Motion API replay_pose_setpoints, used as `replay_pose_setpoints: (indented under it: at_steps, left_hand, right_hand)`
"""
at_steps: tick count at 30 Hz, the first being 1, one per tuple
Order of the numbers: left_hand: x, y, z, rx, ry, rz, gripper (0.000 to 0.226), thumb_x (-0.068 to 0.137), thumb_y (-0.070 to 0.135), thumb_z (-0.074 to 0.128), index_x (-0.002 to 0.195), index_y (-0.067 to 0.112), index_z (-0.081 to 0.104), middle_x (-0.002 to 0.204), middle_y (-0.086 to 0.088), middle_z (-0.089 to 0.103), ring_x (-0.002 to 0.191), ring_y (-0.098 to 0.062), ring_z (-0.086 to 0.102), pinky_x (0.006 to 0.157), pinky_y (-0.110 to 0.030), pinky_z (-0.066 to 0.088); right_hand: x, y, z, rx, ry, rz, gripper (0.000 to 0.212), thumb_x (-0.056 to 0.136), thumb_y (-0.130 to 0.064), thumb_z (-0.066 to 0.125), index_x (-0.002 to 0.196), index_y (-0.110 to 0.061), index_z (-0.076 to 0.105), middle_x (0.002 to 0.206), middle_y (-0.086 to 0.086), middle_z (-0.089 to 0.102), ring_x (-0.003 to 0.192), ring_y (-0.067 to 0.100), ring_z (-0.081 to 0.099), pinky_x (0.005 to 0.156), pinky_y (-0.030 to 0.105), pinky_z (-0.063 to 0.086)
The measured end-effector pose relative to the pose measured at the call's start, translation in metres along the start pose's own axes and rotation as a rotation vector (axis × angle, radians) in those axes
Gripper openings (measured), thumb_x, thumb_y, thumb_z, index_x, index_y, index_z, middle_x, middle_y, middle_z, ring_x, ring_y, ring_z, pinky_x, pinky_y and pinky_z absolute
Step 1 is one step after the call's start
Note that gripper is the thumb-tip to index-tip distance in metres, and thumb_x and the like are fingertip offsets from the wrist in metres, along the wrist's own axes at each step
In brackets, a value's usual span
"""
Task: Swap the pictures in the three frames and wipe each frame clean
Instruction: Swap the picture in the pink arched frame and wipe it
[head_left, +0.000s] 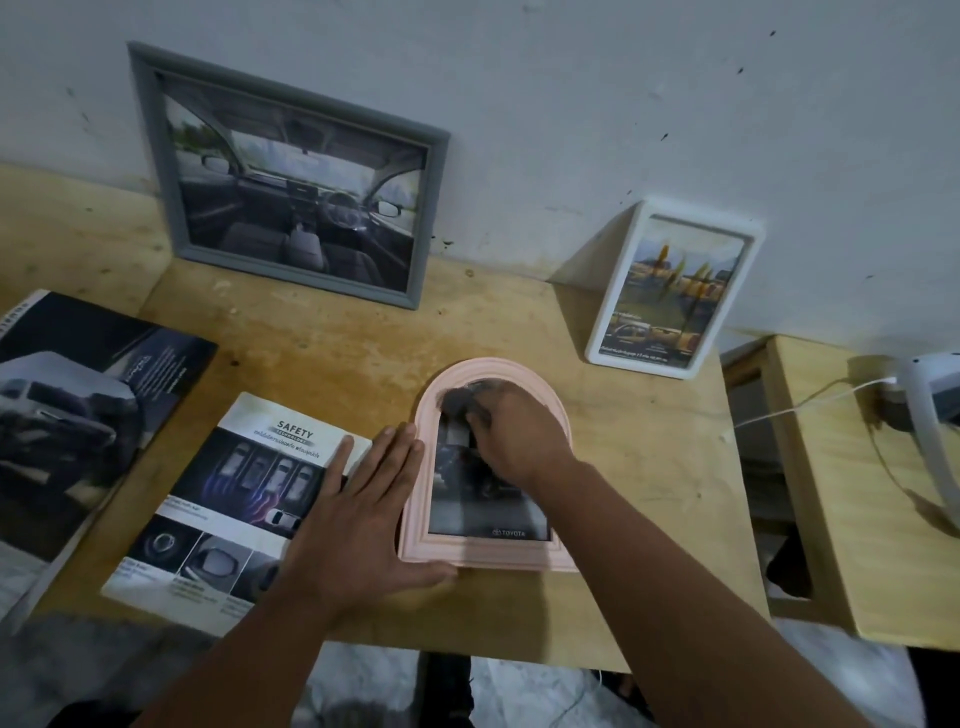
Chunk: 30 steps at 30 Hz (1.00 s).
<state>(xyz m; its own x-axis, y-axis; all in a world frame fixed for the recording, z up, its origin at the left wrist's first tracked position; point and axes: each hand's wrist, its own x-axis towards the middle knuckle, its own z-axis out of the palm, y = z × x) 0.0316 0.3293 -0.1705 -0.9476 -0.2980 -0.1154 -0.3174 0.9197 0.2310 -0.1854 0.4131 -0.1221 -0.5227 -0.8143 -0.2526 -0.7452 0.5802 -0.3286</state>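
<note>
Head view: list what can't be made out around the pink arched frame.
- Dark wiping cloth: blurred, mostly hidden under the right hand.
- Picture in the pink arched frame: upper part covered by that hand.
- Frame's left edge: hidden under the left hand.
- Large dark brochure: cut by the left edge.
</note>
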Motion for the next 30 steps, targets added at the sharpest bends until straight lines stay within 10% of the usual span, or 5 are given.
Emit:
replay_pose_setpoints:
  at_steps: [9, 15, 20, 27, 30]
  left_hand:
    - [-0.001, 0.000, 0.000, -0.001, -0.013, -0.005, 0.135, 0.071, 0.105, 0.034, 0.165, 0.010, 0.017, 0.175, -0.005, 0.004, 0.162, -0.021, 0.005, 0.126, -0.063, 0.017]
    - [-0.002, 0.000, -0.001, 0.008, -0.009, -0.004, 0.135, 0.070, 0.105, 0.032, 0.166, 0.012, 0.011, 0.176, -0.003, -0.002, 0.162, -0.020, 0.000, 0.128, -0.061, 0.011]
    - [-0.001, -0.001, 0.000, 0.013, -0.012, -0.001, 0.135, 0.070, 0.105, 0.033, 0.165, 0.010, 0.016, 0.175, -0.005, 0.003, 0.162, -0.021, 0.004, 0.127, -0.062, 0.015]
    - [-0.002, -0.001, -0.001, -0.013, -0.008, 0.000, 0.135, 0.069, 0.105, 0.036, 0.164, 0.009, 0.021, 0.175, -0.005, 0.006, 0.162, -0.022, 0.007, 0.125, -0.063, 0.020]
    - [-0.001, -0.001, -0.001, -0.016, 0.008, 0.005, 0.135, 0.069, 0.104, 0.037, 0.164, 0.009, 0.023, 0.175, -0.005, 0.007, 0.162, -0.023, 0.009, 0.124, -0.064, 0.022]
  right_hand:
    - [-0.076, 0.003, -0.002, 0.172, -0.376, -0.281, 0.017, 0.100, -0.029, 0.054, 0.091, -0.026, 0.068, 0.090, -0.003, 0.066, 0.079, 0.016, 0.061, 0.073, 0.033, 0.050]
    - [0.002, 0.016, -0.031, 0.081, 0.004, -0.081, 0.022, 0.100, -0.029, 0.055, 0.106, -0.015, 0.071, 0.103, 0.009, 0.069, 0.095, 0.032, 0.062, 0.074, 0.031, 0.038]
    - [-0.028, 0.008, 0.009, 0.010, 0.021, -0.141, 0.029, 0.098, -0.029, 0.049, 0.112, -0.016, 0.072, 0.117, 0.013, 0.066, 0.094, 0.037, 0.065, 0.078, 0.043, 0.055]
    - [-0.079, 0.008, 0.000, 0.147, -0.327, -0.359, 0.019, 0.098, -0.022, 0.055, 0.094, -0.014, 0.072, 0.092, 0.004, 0.068, 0.080, 0.019, 0.060, 0.073, 0.038, 0.051]
    - [-0.049, 0.021, -0.021, 0.221, -0.230, -0.229, 0.020, 0.099, -0.024, 0.058, 0.083, -0.015, 0.065, 0.079, 0.002, 0.063, 0.072, 0.017, 0.054, 0.067, 0.035, 0.043]
